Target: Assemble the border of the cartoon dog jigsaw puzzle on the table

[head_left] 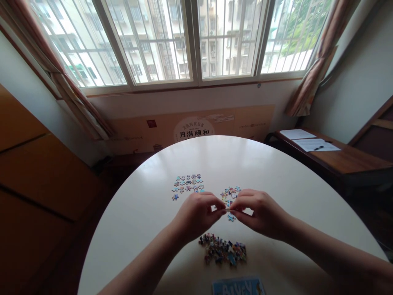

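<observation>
My left hand (201,211) and my right hand (259,209) meet above the middle of the white table. Thumb and fingers of each are pinched on a small jigsaw puzzle piece (227,210), seen nearly edge-on between the fingertips. Just beyond them lies a loose ring of puzzle pieces (229,192), partly covered by my hands. Left of that, several pieces are spread out in rows (188,183), the nearest ones partly behind my left hand. A heap of mixed puzzle pieces (224,250) sits closer to me, below both hands.
At the near edge of the round white table (138,213) is a blue box (238,287) with lettering, cut off by the frame. A wooden side table (362,157) at right bears papers (316,144) and a dark pen (319,148). Barred windows and curtains stand behind.
</observation>
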`<state>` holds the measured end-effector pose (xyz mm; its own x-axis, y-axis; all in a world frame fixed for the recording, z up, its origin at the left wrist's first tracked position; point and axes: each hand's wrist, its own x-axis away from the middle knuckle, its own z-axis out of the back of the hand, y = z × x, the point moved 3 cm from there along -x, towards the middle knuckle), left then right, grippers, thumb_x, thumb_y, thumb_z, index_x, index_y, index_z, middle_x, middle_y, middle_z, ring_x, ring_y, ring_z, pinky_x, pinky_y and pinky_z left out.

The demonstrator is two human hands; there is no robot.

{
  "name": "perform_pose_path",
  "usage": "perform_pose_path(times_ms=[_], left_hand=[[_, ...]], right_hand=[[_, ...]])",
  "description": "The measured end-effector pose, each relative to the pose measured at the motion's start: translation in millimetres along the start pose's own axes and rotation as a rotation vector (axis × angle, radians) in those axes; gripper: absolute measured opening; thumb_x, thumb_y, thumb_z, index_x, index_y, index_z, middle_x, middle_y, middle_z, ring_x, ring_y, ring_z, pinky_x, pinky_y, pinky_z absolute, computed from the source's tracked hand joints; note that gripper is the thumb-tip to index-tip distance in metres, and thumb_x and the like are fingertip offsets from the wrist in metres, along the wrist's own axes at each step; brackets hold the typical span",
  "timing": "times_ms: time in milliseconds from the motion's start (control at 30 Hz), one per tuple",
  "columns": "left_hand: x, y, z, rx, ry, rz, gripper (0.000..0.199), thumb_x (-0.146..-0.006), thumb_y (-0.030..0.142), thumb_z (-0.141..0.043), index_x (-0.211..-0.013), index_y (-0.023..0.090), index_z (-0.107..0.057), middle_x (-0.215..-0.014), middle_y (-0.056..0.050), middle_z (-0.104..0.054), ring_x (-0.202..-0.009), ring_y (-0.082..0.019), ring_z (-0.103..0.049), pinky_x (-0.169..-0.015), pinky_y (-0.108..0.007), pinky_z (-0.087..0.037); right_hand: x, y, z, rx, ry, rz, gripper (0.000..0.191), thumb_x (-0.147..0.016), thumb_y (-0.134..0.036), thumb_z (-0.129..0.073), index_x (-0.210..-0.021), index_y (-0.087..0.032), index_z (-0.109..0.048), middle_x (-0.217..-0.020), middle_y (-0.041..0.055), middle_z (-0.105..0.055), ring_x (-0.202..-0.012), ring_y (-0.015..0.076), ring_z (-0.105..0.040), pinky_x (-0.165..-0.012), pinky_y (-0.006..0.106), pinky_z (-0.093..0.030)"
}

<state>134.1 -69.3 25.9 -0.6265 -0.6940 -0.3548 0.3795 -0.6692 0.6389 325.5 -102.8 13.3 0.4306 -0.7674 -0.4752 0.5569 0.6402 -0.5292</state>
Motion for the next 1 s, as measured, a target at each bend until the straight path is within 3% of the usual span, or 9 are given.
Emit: perform_pose_path(times_ms=[100,233,367,700,1000], left_hand=[[0.1,-0.2,10.2,-0.110,-0.008,-0.003,0.009,-0.083,0.018,-0.069,-0.077,0.022,-0.075,-0.076,0.002,-0.072,-0.060,-0.010,-0.060,-0.062,-0.024,-0.046],[1.7,-17.0,47.1,-0.496,0.024,0.141,0.015,-0.084,0.018,-0.064,-0.074,0.023,-0.073,-0.077,0.001,-0.072,-0.061,-0.013,-0.059,-0.060,-0.027,-0.041],[5.4,-37.4,76.3,-0.664,-0.067,0.274,0.014,-0.084,0.020,-0.062,-0.074,0.023,-0.072,-0.083,0.001,-0.074,-0.072,-0.017,-0.063,-0.064,-0.029,-0.040],[8.5,-47.0,64.5,-0.558,-0.383,0.362,0.018,-0.071,0.017,-0.064,-0.082,0.025,-0.077,-0.089,-0.002,-0.075,-0.087,-0.021,-0.066,-0.073,-0.029,-0.045],[8.4,-54.4,66.8,-0.520,-0.335,0.365,0.021,-0.073,0.018,-0.064,-0.085,0.026,-0.080,-0.089,-0.002,-0.076,-0.083,-0.021,-0.067,-0.072,-0.029,-0.047]], right_hand=[[0.6,0.7,-0.4,-0.001,-0.005,0.008,0.010,-0.091,-0.020,-0.065,-0.091,-0.022,-0.076,-0.079,0.0008,-0.071,-0.072,0.0142,-0.063,-0.067,0.027,-0.048],[-0.3,9.0,13.4,-0.013,0.044,-0.035,0.022,-0.095,-0.026,-0.063,-0.114,-0.024,-0.074,-0.093,0.0035,-0.074,-0.072,0.0136,-0.064,-0.065,0.027,-0.050],[-2.0,16.5,27.2,-0.008,0.091,-0.058,0.018,-0.097,-0.024,-0.059,-0.104,-0.021,-0.076,-0.089,0.0043,-0.074,-0.073,0.0139,-0.065,-0.063,0.027,-0.050],[-1.1,17.6,19.4,-0.007,0.005,0.005,0.019,-0.097,-0.022,-0.059,-0.104,-0.020,-0.077,-0.090,0.0051,-0.076,-0.080,0.0157,-0.069,-0.066,0.028,-0.052],[-1.9,16.3,18.8,-0.012,-0.016,0.012,0.020,-0.097,-0.023,-0.058,-0.102,-0.020,-0.077,-0.088,0.0055,-0.075,-0.076,0.0152,-0.068,-0.064,0.027,-0.051]])
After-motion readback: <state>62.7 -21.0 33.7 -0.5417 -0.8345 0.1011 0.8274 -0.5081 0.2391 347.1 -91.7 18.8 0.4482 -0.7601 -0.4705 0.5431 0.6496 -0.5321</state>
